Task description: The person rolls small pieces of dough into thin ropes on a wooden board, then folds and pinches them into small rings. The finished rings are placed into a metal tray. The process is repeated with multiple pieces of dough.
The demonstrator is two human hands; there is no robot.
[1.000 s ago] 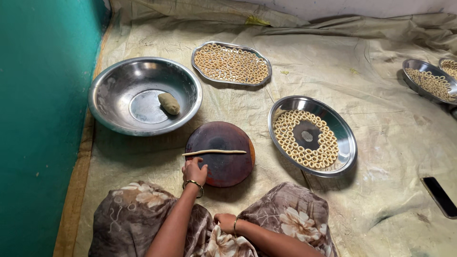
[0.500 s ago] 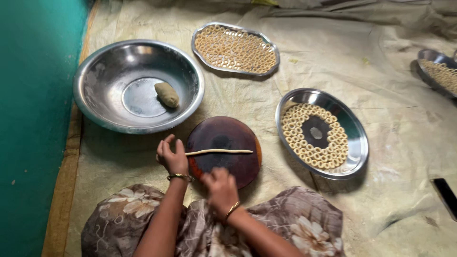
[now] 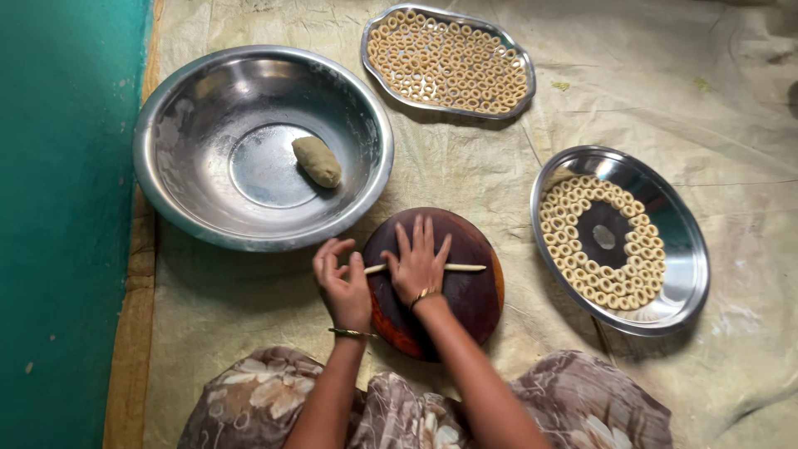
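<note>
A thin pale dough rope (image 3: 465, 268) lies across a dark round wooden board (image 3: 474, 303) in front of my knees. My right hand (image 3: 418, 264) lies flat on the middle of the rope, fingers spread and pointing away from me. My left hand (image 3: 341, 283) sits at the board's left edge, right beside the rope's left end, with its fingers loosely curled and nothing clearly gripped. Both wrists wear thin bangles.
A large steel bowl (image 3: 166, 195) at the left holds one lump of dough (image 3: 317, 160). A round steel plate (image 3: 692, 274) at the right and an oval tray (image 3: 366, 50) at the back carry several small dough rings. A cloth (image 3: 499, 166) covers the floor; a green wall (image 3: 58, 224) stands at the left.
My right hand has come up from my lap onto the rope on the board. My left hand has stayed at the rope's left end. The camera has moved closer.
</note>
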